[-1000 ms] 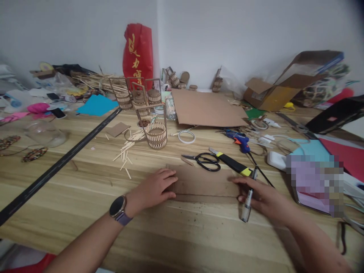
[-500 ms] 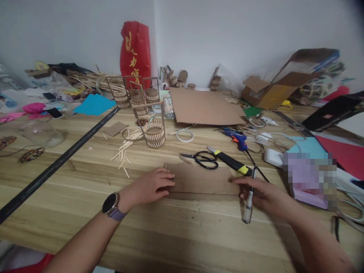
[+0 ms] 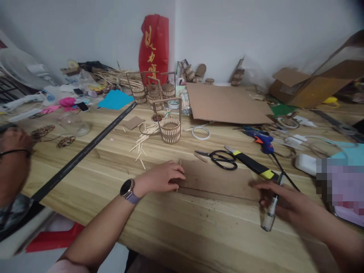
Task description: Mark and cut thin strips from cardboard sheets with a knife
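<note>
A flat strip of brown cardboard (image 3: 218,180) lies on the wooden table in front of me. At its left end is my left hand (image 3: 165,176), fingers stretched and thumb apart, the fingertips touching the cardboard's edge. My right hand (image 3: 287,201) is at the other end, its fingertips near the right edge. Between its fingers a marker pen (image 3: 271,212) is held, tilted, with the thick end pointing down. Just beyond the cardboard are black-handled scissors (image 3: 223,159) and a black and yellow utility knife (image 3: 253,163).
A small slatted basket (image 3: 170,129) stands beyond loose sticks (image 3: 139,144). Farther back lie a large cardboard sheet (image 3: 227,104) and a blue glue gun (image 3: 264,142). A cardboard box (image 3: 307,91) stands back right. Another person's hand (image 3: 15,142) is at the left edge.
The view has swung left, so things appear farther right and another person's arm shows at the left. Both my hands keep their places at the cardboard, the marker pen still in the right.
</note>
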### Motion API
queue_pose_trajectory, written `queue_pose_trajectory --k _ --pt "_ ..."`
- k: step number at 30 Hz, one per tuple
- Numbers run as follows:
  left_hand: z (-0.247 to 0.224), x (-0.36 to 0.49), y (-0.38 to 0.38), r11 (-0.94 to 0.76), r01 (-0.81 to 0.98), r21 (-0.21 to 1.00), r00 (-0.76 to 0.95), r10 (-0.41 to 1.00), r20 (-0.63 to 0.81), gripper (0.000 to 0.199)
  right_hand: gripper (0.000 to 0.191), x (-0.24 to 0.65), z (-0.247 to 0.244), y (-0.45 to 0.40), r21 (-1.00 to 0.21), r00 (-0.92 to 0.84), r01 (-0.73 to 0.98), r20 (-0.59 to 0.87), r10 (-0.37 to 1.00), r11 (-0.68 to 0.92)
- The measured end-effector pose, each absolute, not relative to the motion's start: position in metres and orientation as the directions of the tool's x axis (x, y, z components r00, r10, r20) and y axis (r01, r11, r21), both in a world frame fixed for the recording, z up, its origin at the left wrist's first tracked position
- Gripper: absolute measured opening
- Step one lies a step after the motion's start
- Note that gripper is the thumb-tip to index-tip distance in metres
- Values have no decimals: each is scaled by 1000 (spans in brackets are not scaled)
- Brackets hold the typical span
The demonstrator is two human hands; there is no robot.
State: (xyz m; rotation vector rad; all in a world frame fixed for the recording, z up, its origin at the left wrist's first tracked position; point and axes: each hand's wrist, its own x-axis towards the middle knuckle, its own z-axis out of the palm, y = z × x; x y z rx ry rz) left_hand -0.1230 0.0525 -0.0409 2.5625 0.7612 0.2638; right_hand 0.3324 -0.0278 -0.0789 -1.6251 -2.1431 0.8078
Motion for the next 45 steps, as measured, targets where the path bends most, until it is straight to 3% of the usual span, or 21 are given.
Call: queue_pose_trajectory --k 17,25,33,45 --pt "-40 -124 48 -743 476 471 825 562 52 28 36 331 -77 -29 -622 -304 762 -101 947 178" --pt "-39 -124 47 -738 466 488 828 558 53 25 38 325 -71 -31 -567 -289 801 -86 953 191" --pt "-40 -124 48 -751 465 469 837 546 44 25 43 319 -65 -31 -615 -275 775 -120 954 146" --pt "-40 -125 46 -747 481 460 829 558 40 24 40 317 -65 -31 -568 -274 794 -17 962 216"
